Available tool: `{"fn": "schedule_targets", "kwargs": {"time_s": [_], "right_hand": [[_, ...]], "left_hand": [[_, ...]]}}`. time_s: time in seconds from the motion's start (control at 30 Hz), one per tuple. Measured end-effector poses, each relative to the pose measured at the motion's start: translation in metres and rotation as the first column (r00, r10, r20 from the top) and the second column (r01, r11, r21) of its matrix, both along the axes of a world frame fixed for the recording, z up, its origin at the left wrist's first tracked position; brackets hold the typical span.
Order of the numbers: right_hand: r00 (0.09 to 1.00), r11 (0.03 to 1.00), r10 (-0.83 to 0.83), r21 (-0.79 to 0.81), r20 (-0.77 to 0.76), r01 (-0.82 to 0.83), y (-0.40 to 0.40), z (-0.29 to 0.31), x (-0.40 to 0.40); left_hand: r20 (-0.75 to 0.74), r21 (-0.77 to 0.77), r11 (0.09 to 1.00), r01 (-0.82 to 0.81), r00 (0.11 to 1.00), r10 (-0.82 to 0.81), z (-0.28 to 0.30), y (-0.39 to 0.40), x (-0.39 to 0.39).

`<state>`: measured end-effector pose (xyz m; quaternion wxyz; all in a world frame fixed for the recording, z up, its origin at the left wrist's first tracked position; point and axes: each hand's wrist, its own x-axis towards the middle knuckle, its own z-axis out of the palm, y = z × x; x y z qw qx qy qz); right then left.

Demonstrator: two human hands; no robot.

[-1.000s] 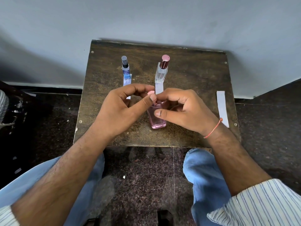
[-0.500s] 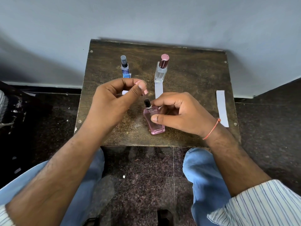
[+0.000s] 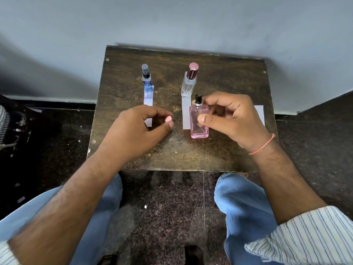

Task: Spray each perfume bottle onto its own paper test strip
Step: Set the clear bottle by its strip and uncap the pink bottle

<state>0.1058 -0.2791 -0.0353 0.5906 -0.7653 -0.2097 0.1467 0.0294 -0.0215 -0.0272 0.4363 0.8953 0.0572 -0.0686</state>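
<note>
My right hand [image 3: 232, 119] grips a pink rectangular perfume bottle [image 3: 198, 123], uncapped, its black spray nozzle showing at the top. My left hand [image 3: 137, 131] pinches the small pink cap [image 3: 168, 119] between thumb and fingers, left of the bottle. A blue bottle [image 3: 146, 78] stands at the back left on the far end of a white paper strip [image 3: 148, 98]. A clear bottle with a dark red cap [image 3: 189, 80] stands at the head of a second strip [image 3: 185, 113]. A third strip [image 3: 260, 114] lies at the right, half hidden by my right hand.
All of it sits on a small dark wooden table [image 3: 219, 155] against a grey wall. My knees in blue jeans are under the table's near edge, over a dark speckled floor.
My left hand pulled the pink cap off the bottle and carried it left and down. My right hand shifted the pink bottle to the right and stood it more upright.
</note>
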Motion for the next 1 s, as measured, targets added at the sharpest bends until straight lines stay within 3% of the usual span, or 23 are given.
{"fn": "schedule_targets", "kwargs": {"time_s": [0.4,0.53,0.7,0.87,1.0], "right_hand": [[0.997,0.998,-0.066,0.019,0.035,0.066,-0.005,-0.005,0.003],[0.997,0.997,-0.072,0.039,0.013,0.072,-0.005,-0.005,0.003],[0.997,0.996,-0.072,0.052,-0.006,0.072,0.000,-0.004,0.000],[0.998,0.996,-0.068,0.061,0.009,0.068,0.010,-0.001,-0.007],[0.998,0.998,-0.053,0.040,0.043,0.052,0.011,0.001,-0.010]], "left_hand": [[-0.027,0.101,0.990,0.101,0.995,-0.099,0.005,-0.003,-0.002],[0.038,0.121,0.986,0.116,0.992,-0.121,0.005,-0.004,-0.002],[0.116,0.077,0.995,0.061,0.991,-0.069,0.006,-0.006,-0.002],[0.118,-0.146,0.988,0.051,0.993,-0.034,0.008,-0.014,0.000],[0.154,-0.141,0.985,0.101,0.985,-0.079,0.007,-0.019,0.000]]}}
